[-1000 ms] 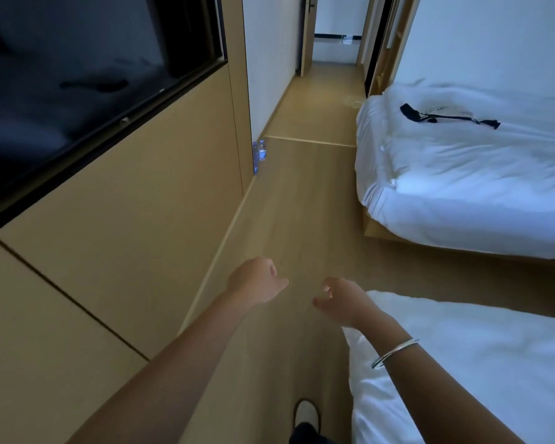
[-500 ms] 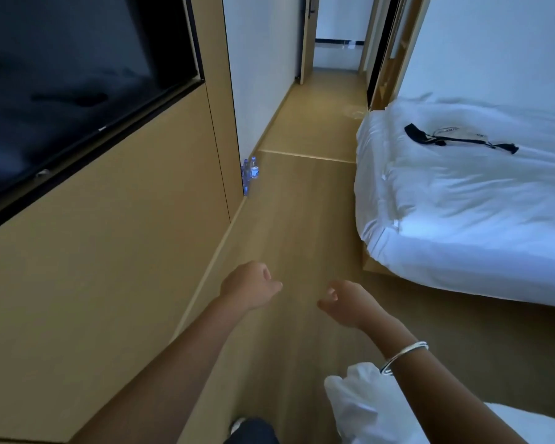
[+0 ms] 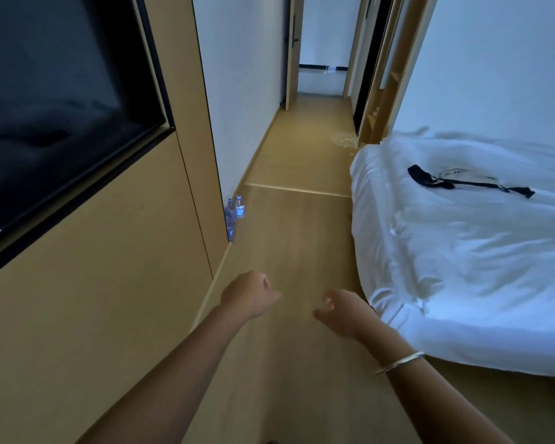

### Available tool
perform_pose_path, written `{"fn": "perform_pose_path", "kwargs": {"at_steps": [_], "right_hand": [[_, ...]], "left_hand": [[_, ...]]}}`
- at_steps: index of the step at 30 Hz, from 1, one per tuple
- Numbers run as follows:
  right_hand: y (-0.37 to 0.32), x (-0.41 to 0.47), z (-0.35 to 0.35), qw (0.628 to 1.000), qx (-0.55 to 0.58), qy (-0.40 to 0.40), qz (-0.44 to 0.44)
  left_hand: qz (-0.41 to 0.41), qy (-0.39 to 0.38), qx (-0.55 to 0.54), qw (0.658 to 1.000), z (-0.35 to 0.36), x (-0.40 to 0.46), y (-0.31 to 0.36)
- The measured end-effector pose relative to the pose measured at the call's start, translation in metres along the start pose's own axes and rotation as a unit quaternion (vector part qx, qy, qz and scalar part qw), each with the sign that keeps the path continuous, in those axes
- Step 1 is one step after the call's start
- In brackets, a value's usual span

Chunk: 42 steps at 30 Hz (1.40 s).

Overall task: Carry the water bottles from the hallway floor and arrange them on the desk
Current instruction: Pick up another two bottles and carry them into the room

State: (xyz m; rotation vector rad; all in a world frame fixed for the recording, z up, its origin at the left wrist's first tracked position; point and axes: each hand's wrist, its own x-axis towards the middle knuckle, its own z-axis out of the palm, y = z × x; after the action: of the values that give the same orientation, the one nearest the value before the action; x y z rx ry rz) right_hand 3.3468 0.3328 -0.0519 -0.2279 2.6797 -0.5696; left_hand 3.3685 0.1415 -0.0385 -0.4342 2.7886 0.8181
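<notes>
Our left hand (image 3: pixel 249 294) and right hand (image 3: pixel 340 312) hang loose and hold nothing, while the bottles (image 3: pixel 234 213) stand upright on the floor (image 3: pixel 289 251) by the wall corner, far ahead, nearer our left hand.

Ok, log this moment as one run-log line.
phase: approach | water bottles: on floor by wall corner | left hand: loosely curled, holds nothing | right hand: loosely curled, holds nothing
</notes>
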Motion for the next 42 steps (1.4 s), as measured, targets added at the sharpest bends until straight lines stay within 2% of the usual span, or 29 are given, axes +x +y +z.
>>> {"fn": "perform_pose_path", "kwargs": {"at_steps": [10, 14, 21, 31, 42], "right_hand": [[-0.027, 0.151, -0.039, 1.0, 0.009, -0.005, -0.006], [-0.029, 0.214, -0.047, 0.999, 0.012, -0.037, -0.017], [-0.026, 0.361, -0.096, 0.998, -0.016, -0.049, -0.034], [-0.038, 0.552, -0.169, 0.993, -0.031, -0.09, -0.065], [-0.087, 0.723, -0.193, 0.983, -0.064, -0.141, -0.097]], "left_hand": [[-0.019, -0.022, -0.014, 0.999, -0.029, 0.147, 0.001], [-0.036, -0.028, -0.023, 0.999, -0.032, 0.211, 0.003], [-0.053, -0.026, -0.023, 0.998, -0.037, 0.356, 0.036], [-0.142, -0.016, -0.048, 0.989, -0.072, 0.527, 0.082], [-0.158, -0.005, -0.095, 0.983, -0.102, 0.685, 0.055]]}}
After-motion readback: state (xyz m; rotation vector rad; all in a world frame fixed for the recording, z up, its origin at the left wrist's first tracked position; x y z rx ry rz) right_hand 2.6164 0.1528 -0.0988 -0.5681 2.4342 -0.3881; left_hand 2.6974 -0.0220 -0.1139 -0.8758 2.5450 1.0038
